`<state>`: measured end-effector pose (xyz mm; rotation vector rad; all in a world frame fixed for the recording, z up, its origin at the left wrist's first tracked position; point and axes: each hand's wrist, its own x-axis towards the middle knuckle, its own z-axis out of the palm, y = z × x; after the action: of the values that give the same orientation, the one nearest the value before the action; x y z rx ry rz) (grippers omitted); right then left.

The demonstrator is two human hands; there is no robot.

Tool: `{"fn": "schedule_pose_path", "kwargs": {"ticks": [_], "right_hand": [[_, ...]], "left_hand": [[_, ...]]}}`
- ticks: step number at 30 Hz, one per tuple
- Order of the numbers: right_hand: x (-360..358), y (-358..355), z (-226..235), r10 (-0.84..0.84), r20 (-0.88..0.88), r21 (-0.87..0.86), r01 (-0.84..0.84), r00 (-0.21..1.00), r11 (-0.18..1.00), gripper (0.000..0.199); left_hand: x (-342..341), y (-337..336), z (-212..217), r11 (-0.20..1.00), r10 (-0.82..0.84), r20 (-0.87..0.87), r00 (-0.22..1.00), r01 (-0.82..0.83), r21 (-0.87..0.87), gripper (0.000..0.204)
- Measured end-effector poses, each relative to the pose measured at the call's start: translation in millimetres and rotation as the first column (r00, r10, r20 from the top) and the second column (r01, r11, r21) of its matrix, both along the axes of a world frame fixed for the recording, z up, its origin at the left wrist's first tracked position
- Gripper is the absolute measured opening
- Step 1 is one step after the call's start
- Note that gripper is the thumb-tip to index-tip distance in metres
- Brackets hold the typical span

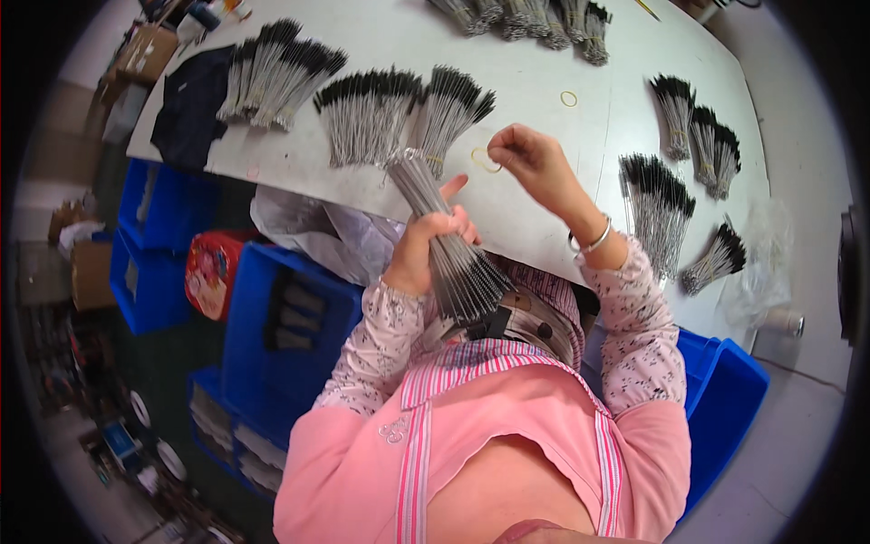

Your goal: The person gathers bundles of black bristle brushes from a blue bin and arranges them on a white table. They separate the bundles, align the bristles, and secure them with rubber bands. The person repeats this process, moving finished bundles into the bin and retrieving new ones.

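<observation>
My left hand is wrapped round a bundle of thin wire brushes, held at the table's near edge. Its black bristle ends point down toward my body, and the bare wire ends point up and away. Above the table, my right hand pinches a thin yellow rubber band, which hangs as a loop from thumb and fingers. Just beyond the left hand lie two loose groups of similar brushes, a wide one and a narrower one, with black ends facing away from me.
On the white table, more brush bundles lie at the far left, far edge and right. Another rubber band lies beyond my right hand. Blue crates stand below left; another blue crate is at the right.
</observation>
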<state>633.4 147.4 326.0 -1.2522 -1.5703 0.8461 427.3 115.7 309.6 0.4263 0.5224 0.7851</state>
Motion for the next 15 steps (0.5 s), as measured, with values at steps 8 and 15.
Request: {"fn": "schedule_pose_path", "kwargs": {"ticks": [8, 15], "right_hand": [[-43.6, -40.9, 1.3, -0.085, 0.186, 0.309, 0.024, 0.979, 0.951, 0.007], [-45.9, -43.9, -34.5, 0.016, 0.415, 0.134, -0.078, 0.910, 0.988, 0.011]], "left_hand": [[-5.8, -12.0, -6.8, 0.997, -0.058, 0.103, 0.993, 0.063, -0.041, 0.053], [-18.6, -23.4, 4.2, 0.956, -0.269, 0.187, 0.945, 0.238, 0.170, 0.053]]}}
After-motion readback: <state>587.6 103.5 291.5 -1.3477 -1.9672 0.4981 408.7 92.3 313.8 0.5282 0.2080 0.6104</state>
